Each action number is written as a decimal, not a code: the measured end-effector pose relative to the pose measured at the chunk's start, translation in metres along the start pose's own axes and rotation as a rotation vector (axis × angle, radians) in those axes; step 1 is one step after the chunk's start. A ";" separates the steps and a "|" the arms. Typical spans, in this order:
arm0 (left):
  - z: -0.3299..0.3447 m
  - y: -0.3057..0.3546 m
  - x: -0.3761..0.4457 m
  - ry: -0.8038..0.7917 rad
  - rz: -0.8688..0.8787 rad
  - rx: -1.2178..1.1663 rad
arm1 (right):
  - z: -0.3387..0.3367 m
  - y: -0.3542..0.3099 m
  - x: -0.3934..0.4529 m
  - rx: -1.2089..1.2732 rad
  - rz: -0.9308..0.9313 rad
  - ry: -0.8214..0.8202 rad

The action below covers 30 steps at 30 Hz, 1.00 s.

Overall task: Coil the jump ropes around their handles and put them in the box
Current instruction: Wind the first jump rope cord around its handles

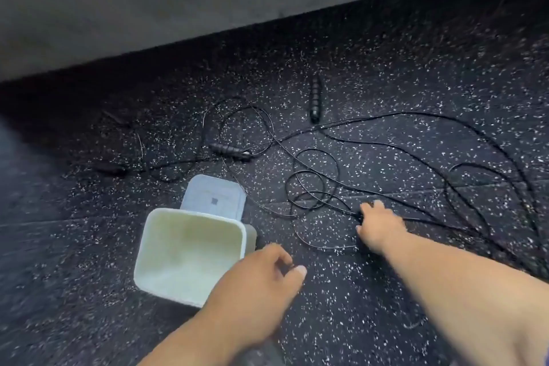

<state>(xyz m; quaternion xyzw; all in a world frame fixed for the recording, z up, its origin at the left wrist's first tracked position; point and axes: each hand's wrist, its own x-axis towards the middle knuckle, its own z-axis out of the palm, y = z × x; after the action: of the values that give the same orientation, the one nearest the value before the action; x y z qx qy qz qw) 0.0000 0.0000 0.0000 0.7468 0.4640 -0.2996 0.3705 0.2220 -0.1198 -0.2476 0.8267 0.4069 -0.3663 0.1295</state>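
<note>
Several loose loops of black jump rope [315,184] sprawl across the speckled floor [386,53], and the strand I care about runs roughly left-to-right right under my right hand [378,223], whose fingers look curled down onto the cord, though motion blur means I can't really tell if it's pinched yet. Handles are well off from both hands: one handle [230,151] lies sideways beyond the box [148,258], another handle [315,99] points away up top. My left hand [261,273] hovers just beside the box's rim, fingers loosely curled, holding nothing, so right is clearly nearer the rope.
</note>
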 end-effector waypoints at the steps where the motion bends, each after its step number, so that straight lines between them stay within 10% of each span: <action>1: 0.003 -0.004 0.001 -0.028 0.001 0.010 | 0.006 0.000 0.008 -0.065 -0.048 0.021; 11: 0.010 -0.028 -0.041 0.112 0.094 0.138 | -0.068 -0.010 -0.093 0.202 -0.167 0.338; 22: 0.046 -0.010 -0.127 0.483 0.379 -0.199 | -0.200 -0.070 -0.348 0.607 -0.752 0.971; 30: 0.054 0.017 -0.187 0.855 0.531 -0.563 | -0.216 -0.058 -0.467 0.949 -0.882 0.944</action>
<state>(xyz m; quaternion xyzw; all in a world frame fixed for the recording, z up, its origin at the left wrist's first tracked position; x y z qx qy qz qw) -0.0630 -0.1382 0.1230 0.7650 0.4309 0.2675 0.3969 0.0989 -0.2425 0.2403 0.6241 0.5090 -0.1295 -0.5785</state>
